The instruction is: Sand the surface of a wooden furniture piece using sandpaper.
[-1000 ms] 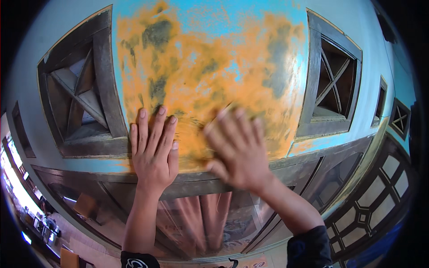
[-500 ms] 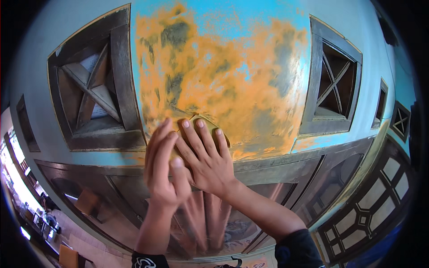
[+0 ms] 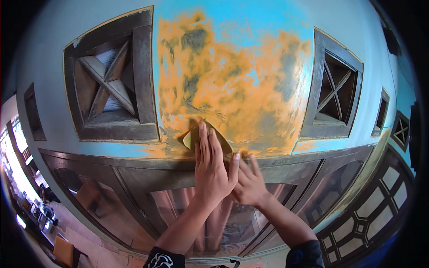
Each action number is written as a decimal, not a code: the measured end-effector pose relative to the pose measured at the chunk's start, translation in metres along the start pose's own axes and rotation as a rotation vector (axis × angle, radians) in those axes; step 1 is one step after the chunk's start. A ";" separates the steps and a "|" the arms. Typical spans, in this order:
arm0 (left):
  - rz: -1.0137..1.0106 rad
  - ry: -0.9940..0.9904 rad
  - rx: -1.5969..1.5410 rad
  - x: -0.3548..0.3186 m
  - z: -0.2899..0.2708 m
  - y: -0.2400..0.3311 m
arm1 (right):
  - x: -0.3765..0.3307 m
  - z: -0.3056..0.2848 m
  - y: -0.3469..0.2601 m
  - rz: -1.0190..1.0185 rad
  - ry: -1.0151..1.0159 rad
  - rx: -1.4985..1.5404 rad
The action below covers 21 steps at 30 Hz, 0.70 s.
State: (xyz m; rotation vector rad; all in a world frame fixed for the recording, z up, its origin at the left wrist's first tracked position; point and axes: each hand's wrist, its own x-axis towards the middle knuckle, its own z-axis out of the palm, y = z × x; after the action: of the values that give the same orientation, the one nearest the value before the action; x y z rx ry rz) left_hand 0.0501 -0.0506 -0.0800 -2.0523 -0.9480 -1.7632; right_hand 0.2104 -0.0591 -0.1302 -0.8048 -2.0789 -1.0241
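A tan sheet of sandpaper (image 3: 191, 136), bent with its corners lifted, lies against the low edge of the orange and blue wall patch (image 3: 241, 89). My left hand (image 3: 210, 172) holds it to the wall with straight fingers laid close together over its middle. The left thumb sticks up by the sheet's lower right side. Just to the right and partly behind that thumb is my right hand (image 3: 250, 184), its visible fingers loosely apart. Its inner fingers are covered, and I cannot make out whether they touch the sheet.
Dark wooden vents with crossed slats flank the patch, one left (image 3: 107, 85) and one right (image 3: 333, 91). Below runs a dark wooden frame (image 3: 143, 176) with glass panes and a pinkish curtain (image 3: 210, 232) behind. A chair (image 3: 65, 251) stands low at the left.
My left hand has swung right and now lies on the sandpaper. My right hand has come off the sheet's middle, moving right and down. The view has shifted a little to the left.
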 end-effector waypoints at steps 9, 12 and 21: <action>0.224 0.106 0.368 0.068 -0.026 -0.040 | 0.135 -0.063 0.103 0.435 0.565 -0.058; 0.289 0.011 0.368 0.054 -0.030 -0.044 | 0.154 -0.044 0.102 0.585 0.561 -0.340; 0.365 -0.098 0.485 0.062 -0.067 -0.077 | 0.151 -0.041 0.104 0.539 0.563 -0.344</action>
State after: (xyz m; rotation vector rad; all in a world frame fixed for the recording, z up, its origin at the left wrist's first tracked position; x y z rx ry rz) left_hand -0.0478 -0.0138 -0.0223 -1.8564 -0.8544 -1.1256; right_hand 0.2138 -0.0070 0.0499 -1.0270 -1.1424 -1.1402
